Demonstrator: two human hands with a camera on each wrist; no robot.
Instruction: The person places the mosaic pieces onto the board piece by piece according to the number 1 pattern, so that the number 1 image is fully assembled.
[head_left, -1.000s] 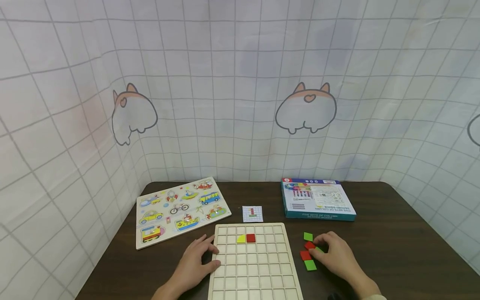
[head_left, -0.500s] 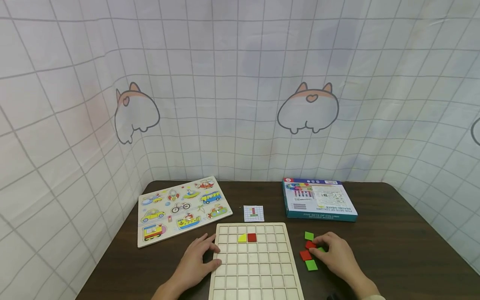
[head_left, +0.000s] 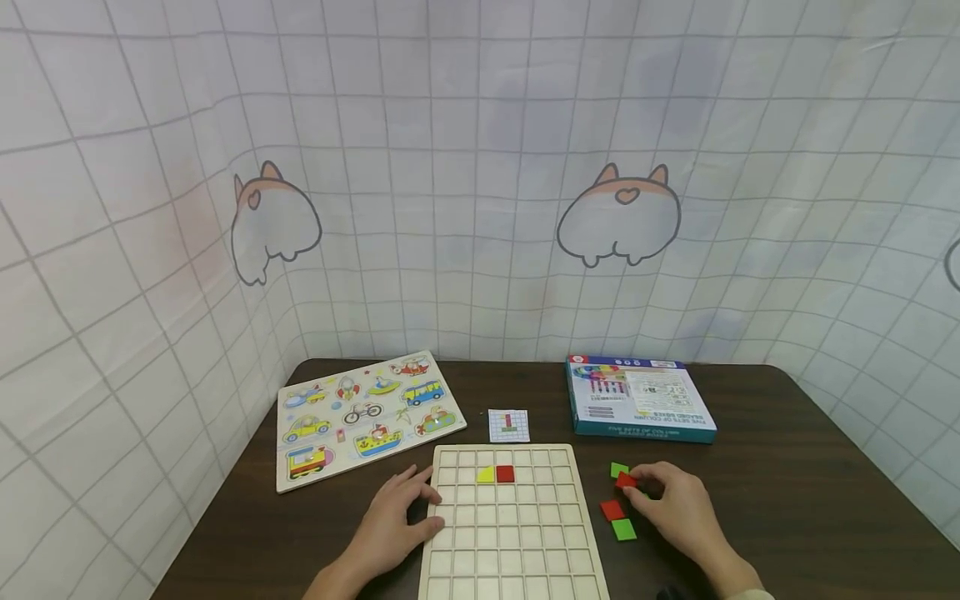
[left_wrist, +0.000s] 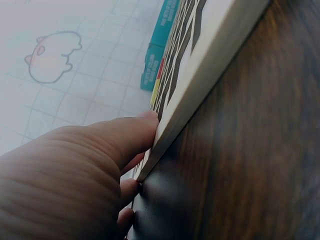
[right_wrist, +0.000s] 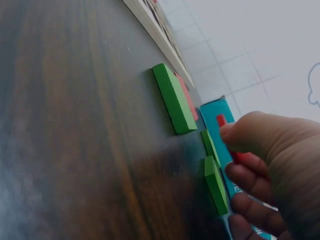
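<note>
My right hand (head_left: pixel 678 504) pinches a red square tile (head_left: pixel 625 481) between thumb and fingertips. In the right wrist view the red tile (right_wrist: pixel 221 120) stands tilted above the green tiles. Close by on the table lie a green tile (head_left: pixel 618 470), a second red tile (head_left: pixel 612 510) and another green tile (head_left: pixel 623 529); one more green tile (right_wrist: pixel 215 187) is mostly covered by the hand in the head view. My left hand (head_left: pixel 390 517) rests on the left edge of a wooden grid board (head_left: pixel 487 542), fingers spread. A yellow piece (head_left: pixel 486 474) and a red tile (head_left: pixel 506 474) sit side by side on the board.
Beyond the board lies a small pattern card (head_left: pixel 508 426). A vehicle picture puzzle (head_left: pixel 371 417) is at the back left, and a flat teal-edged box (head_left: pixel 641 400) at the back right. Gridded white curtain (head_left: pixel 480 250) surrounds the dark table (head_left: pixel 787 492).
The right thumb and fingertips have taken hold of a red tile and tilted it up from the table. The left hand stays at the board's edge. The head view has shifted slightly.
</note>
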